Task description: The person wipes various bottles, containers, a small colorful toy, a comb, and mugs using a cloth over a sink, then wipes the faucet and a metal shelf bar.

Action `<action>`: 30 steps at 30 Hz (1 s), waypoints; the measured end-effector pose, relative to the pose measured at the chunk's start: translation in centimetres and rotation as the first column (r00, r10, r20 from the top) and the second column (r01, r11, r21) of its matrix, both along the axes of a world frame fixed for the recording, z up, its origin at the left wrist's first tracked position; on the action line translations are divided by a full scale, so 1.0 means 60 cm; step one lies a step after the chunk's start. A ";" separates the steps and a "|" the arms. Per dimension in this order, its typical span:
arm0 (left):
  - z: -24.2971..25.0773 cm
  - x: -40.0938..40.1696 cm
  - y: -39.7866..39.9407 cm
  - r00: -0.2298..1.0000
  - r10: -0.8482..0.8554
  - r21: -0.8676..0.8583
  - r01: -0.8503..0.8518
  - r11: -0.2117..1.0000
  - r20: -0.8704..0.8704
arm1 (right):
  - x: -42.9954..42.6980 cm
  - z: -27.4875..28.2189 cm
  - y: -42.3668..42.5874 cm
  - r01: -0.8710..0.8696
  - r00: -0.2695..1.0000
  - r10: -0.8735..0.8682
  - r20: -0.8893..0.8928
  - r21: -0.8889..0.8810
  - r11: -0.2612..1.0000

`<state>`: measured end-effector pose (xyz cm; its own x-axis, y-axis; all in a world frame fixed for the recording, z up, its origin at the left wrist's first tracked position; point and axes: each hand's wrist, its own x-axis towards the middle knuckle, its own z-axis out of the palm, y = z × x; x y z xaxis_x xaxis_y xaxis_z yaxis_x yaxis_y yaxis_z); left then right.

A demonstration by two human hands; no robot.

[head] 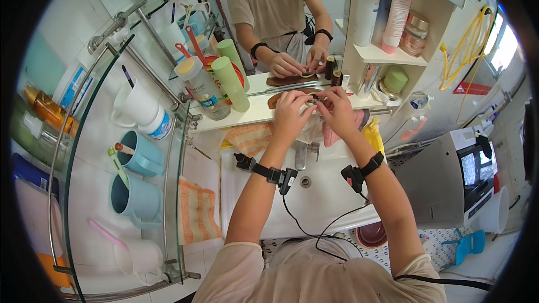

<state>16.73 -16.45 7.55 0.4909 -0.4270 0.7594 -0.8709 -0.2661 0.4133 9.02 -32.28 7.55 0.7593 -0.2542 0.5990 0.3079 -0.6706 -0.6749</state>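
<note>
Both hands meet over the narrow cream shelf (259,111) below the mirror. Between their fingertips is a small ring-shaped object (312,100), mostly covered, so its kind is unclear. My left hand (290,111) pinches it from the left, and my right hand (337,109) grips its other side. Behind my left fingers lies a flat brown piece, apparently a wooden comb (276,100), partly hidden. The mirror (273,4) repeats both hands and the small object. Under them is the white washbasin (324,202) with its metal tap (300,155).
A clear plastic jar (212,103) and a green cylinder (236,92) stand left on the shelf. Glass racks (71,168) with mugs line the left wall. Striped cloth (252,136), pink cloth (332,132) and a yellow bottle (373,134) sit behind the basin. A washing machine (433,181) stands right.
</note>
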 end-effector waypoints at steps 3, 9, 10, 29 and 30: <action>-0.004 0.003 -0.001 1.000 0.013 -0.002 -0.013 1.000 0.003 | 0.001 -0.001 0.004 0.000 0.999 0.001 0.048 -0.019 1.000; -0.004 -0.001 -0.004 0.999 0.031 -0.016 -0.031 0.999 0.017 | -0.003 0.001 -0.005 -0.021 0.999 0.024 0.042 -0.062 0.998; -0.004 -0.002 -0.004 1.000 0.025 -0.020 -0.024 0.999 0.014 | -0.003 0.001 -0.005 -0.025 0.999 0.026 0.033 -0.043 0.999; 0.028 -0.124 0.043 0.943 0.293 -0.238 -0.324 0.915 -0.157 | -0.063 0.052 0.070 -0.260 0.959 0.237 0.154 0.159 0.952; 0.037 -0.139 0.045 0.939 0.302 -0.281 -0.338 0.898 -0.165 | -0.072 0.064 0.081 -0.304 0.946 0.271 0.179 0.191 0.933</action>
